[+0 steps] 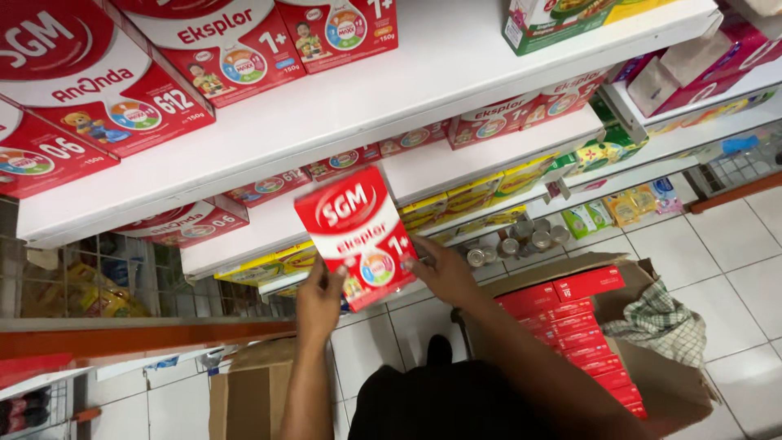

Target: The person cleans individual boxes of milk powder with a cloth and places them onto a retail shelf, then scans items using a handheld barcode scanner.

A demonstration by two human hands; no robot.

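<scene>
I hold a red and white carton (356, 234) with both hands, in front of the white shop shelves. My left hand (318, 300) grips its lower left corner. My right hand (441, 270) grips its lower right edge. The carton is tilted a little and sits level with the second shelf (489, 155). Matching red cartons (269, 39) stand in rows on the top shelf (391, 94) and on the one below.
An open cardboard box (652, 375) on the tiled floor at my right holds several red cartons (582, 326) and a checked cloth (660, 322). Another cardboard box (244, 395) is at lower left. Yellow packs (481, 191) and small tins (521, 240) fill the lower shelves.
</scene>
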